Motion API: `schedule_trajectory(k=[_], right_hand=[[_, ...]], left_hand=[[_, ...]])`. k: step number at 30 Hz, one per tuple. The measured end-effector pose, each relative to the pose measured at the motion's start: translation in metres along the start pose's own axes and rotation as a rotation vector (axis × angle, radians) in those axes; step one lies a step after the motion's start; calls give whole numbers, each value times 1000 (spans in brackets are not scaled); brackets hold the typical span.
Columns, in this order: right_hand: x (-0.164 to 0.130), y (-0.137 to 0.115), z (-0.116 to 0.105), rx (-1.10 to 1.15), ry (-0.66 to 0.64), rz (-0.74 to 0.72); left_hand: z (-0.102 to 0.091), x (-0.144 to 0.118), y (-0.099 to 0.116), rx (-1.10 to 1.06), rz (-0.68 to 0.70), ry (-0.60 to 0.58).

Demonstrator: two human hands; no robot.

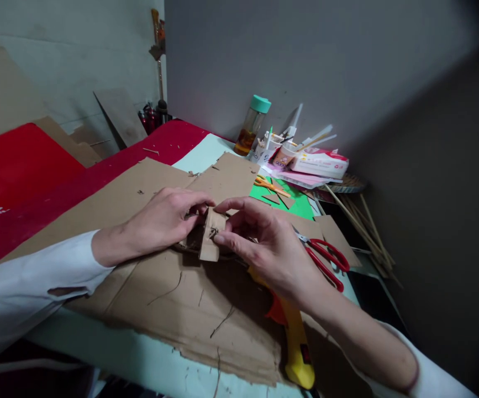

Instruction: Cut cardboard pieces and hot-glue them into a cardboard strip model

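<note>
A small folded strip of brown cardboard stands between my hands, with a dark frayed spot on its face. My right hand pinches it from the right, thumb at the spot and index finger at the top edge. On the other side, my left hand has its fingers curled at the strip and at a cardboard piece with a dark curved rim beneath it; its fingertips are partly hidden. Under my right forearm lies a yellow glue gun with an orange trigger. Red-handled scissors rest just beyond that wrist.
A large cardboard sheet with dark thread-like scraps covers the table. Behind are orange scissors on green paper, a teal-capped bottle, paper cups and a tissue pack. Thin sticks lie right, beside a grey wall.
</note>
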State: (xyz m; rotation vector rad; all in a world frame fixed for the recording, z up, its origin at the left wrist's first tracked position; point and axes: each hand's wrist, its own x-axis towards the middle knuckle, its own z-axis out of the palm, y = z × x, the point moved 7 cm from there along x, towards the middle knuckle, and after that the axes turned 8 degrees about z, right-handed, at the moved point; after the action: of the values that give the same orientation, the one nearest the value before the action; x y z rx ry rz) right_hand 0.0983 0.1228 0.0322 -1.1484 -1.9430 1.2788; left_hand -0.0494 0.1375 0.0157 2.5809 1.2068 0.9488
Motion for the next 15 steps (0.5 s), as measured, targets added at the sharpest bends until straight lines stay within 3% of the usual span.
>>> schedule_trajectory(k=[8,15], right_hand=[[-7,-21,5,-501,207,-354],[-18,-9,23,-680,121,-432]], left_hand=[[1,-1,-1,-3,-54,-31],[2,2,0,-47,-68,-42]])
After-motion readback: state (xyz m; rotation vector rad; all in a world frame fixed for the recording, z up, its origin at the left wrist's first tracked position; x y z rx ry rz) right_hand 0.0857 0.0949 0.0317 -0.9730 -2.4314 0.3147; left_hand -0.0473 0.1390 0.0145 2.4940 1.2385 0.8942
